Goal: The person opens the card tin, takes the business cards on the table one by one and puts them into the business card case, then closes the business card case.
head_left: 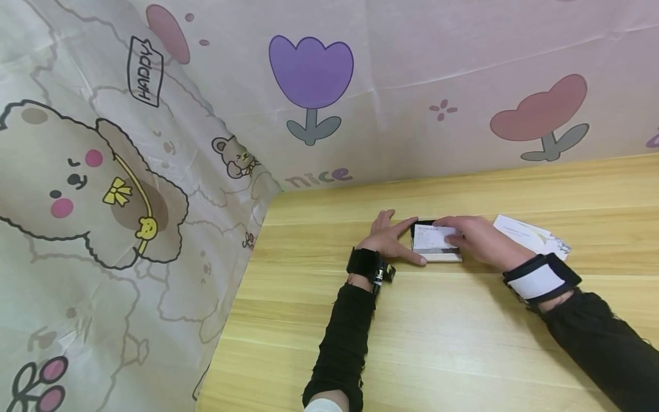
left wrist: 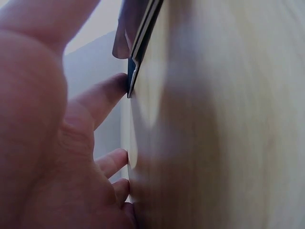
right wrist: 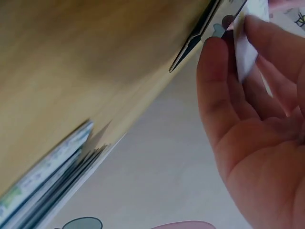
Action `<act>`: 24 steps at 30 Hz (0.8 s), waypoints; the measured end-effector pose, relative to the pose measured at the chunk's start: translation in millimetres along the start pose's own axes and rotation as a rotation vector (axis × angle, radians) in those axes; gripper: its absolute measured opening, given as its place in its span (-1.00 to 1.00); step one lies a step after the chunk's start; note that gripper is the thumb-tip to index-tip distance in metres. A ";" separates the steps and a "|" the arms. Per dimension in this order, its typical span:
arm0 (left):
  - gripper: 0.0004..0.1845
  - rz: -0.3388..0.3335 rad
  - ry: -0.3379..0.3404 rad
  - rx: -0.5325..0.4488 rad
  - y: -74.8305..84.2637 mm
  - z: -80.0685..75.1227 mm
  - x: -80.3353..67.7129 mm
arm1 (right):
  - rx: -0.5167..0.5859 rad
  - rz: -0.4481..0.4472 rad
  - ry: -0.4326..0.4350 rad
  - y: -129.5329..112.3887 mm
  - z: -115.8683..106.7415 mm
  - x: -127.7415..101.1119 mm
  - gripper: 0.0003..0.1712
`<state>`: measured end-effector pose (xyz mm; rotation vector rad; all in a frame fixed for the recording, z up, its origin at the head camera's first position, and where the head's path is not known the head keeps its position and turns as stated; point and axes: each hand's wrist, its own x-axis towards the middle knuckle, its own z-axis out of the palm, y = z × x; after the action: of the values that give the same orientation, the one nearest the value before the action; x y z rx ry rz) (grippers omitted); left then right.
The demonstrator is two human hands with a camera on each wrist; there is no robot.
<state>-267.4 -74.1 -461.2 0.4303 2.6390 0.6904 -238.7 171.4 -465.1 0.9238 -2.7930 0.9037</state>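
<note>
A thin black and silver card case [head_left: 436, 256] lies flat on the wooden table [head_left: 443, 332]. My left hand [head_left: 392, 239] rests beside its left edge, with straight forefinger and thumb touching the case's corners. In the left wrist view the fingers [left wrist: 107, 98] meet the card case [left wrist: 132, 78] edge-on. My right hand [head_left: 469, 236] pinches a white card [head_left: 432, 237] that lies over the case. The right wrist view shows the fingers [right wrist: 217, 90] curled round the white card [right wrist: 245, 52] next to the card case [right wrist: 194, 42].
A loose stack of white cards [head_left: 532, 236] lies on the table just right of my right hand, also seen as cards [right wrist: 45, 183] in the right wrist view. A printed cloth [head_left: 128, 189] with bears and tulips hangs along the left and back.
</note>
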 end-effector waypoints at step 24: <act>0.16 0.008 -0.014 -0.006 -0.1 -0.8 -0.6 | -0.055 -0.028 -0.014 -1.9 0.4 0.0 -0.69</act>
<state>-267.2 -74.8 -460.5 0.4428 2.6231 0.6958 -237.7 170.0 -464.4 0.9624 -2.7940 0.8156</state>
